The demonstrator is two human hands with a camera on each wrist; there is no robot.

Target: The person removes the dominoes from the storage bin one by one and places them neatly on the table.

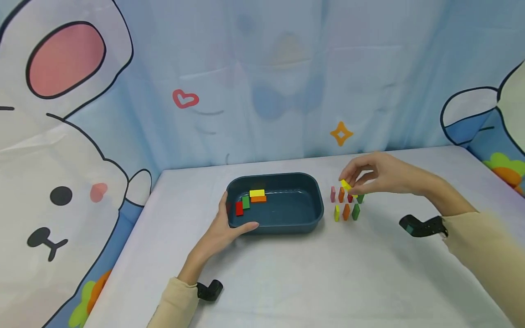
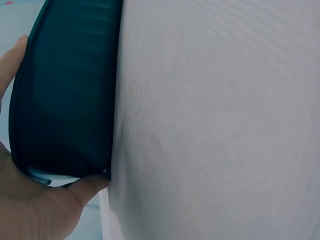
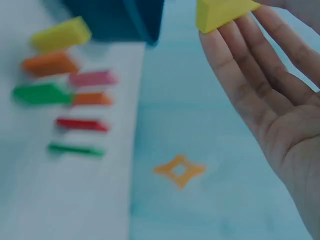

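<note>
A dark blue-green rectangular tray (image 1: 291, 205) sits on the table, with a red block (image 1: 239, 208), a green block (image 1: 245, 202), a yellow block (image 1: 257, 193) and an orange block (image 1: 258, 199) lying toward its left end. My left hand (image 1: 223, 232) holds the tray's left end, thumb along the near side; in the left wrist view the thumb touches the tray's lower corner. Raised just above the standing blocks, my right hand (image 1: 383, 175) pinches another yellow block (image 3: 222, 14) between thumb and fingertips. The fingers partly hide that block in the head view.
Two rows of small upright blocks stand right of the tray. The nearer row has yellow (image 1: 337, 212), orange (image 1: 346, 212) and green (image 1: 356, 212); behind are pink (image 1: 333, 194), orange (image 1: 341, 194), red (image 1: 350, 199) and green (image 1: 360, 199). A printed curtain (image 1: 262, 136) hangs behind the white table (image 1: 311, 282).
</note>
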